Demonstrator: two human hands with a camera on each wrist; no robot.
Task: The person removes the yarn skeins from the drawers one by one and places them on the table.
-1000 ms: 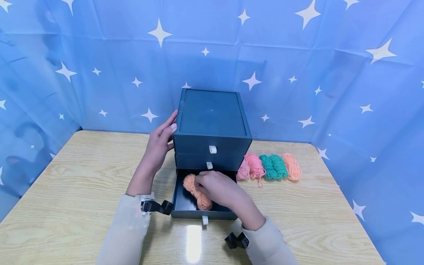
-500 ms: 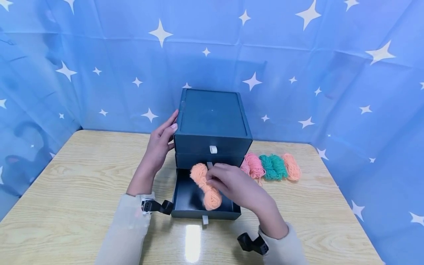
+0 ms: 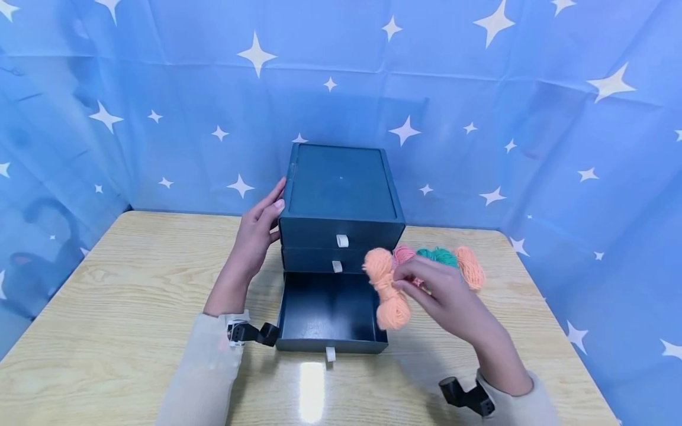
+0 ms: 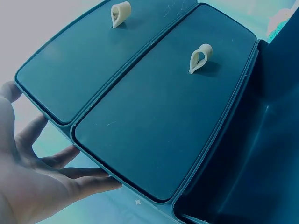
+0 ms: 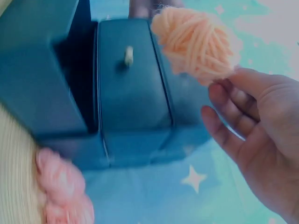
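My right hand point(image 3: 439, 290) pinches a peach-orange yarn skein point(image 3: 385, 284) at its tied waist. The skein hangs over the right edge of the pulled-out bottom drawer point(image 3: 331, 344); its wound strands show large in the right wrist view. My left hand point(image 3: 257, 228) rests against the left side of a dark blue drawer cabinet point(image 3: 343, 183), fingers spread along its edge in the left wrist view. The two upper drawers are closed, each with a white loop pull point(image 4: 200, 58). Nothing lies in the visible part of the bottom drawer.
Right of the cabinet lie pink yarn point(image 3: 404, 253), green yarn point(image 3: 438, 255) and another peach-orange skein point(image 3: 470, 269) in a row, partly behind my right hand. All stand on a wooden table point(image 3: 160, 296). A blue star-patterned cloth point(image 3: 186, 89) hangs behind.
My right hand has lifted the peach-orange skein out of the bottom drawer and carried it right, to the drawer's right edge. The left hand has stayed on the cabinet's side.
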